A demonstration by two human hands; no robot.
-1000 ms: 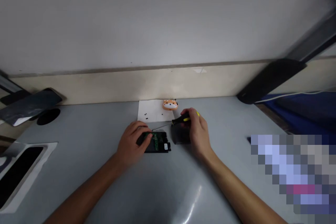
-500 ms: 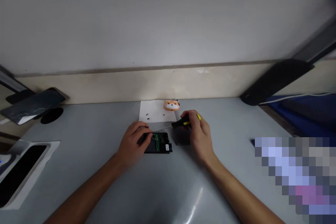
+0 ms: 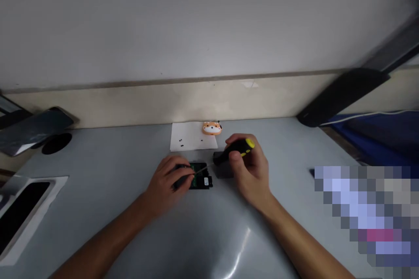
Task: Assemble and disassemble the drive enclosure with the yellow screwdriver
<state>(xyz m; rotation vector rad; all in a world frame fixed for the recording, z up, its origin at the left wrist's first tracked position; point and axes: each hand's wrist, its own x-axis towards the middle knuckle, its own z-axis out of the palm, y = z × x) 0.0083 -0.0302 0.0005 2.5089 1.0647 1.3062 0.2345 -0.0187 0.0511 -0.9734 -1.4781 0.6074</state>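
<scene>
Screwdriver (image 3: pixel 231 149) swings inward over the black electronic device (image 3: pixel 201 178)

Half a second ago its shaft reached only the far edge; now the tip ends over the green circuit board (image 3: pixel 197 166), beside the left fingertips, which have shifted nearer with it. More of the handle's yellow end faces my camera.

I see the right hand (image 3: pixel 253 174) wrapped round the handle, thumb along its near side, a slanted hold that, I judge, lets the shaft reach in without covering the board. The left hand (image 3: pixel 168 181) curls over the device's left end, probably to steady it and guide the tip; whether it clamps the case or pinches something small, I cannot tell from my end (the fingers hide that spot).

The device lies on the grey table (image 3: pixel 196 235), between both hands. Just right of it sits a dark cover-like piece (image 3: pixel 223 171), partly hidden by the right hand.

Beyond, a white sheet (image 3: pixel 191 133) bears dark specks (image 3: pixel 182 145), likely screws; the pale ground presumably keeps them findable. An orange dog-faced case (image 3: pixel 212 128) rests at its far right corner, perhaps weighing it down.
</scene>
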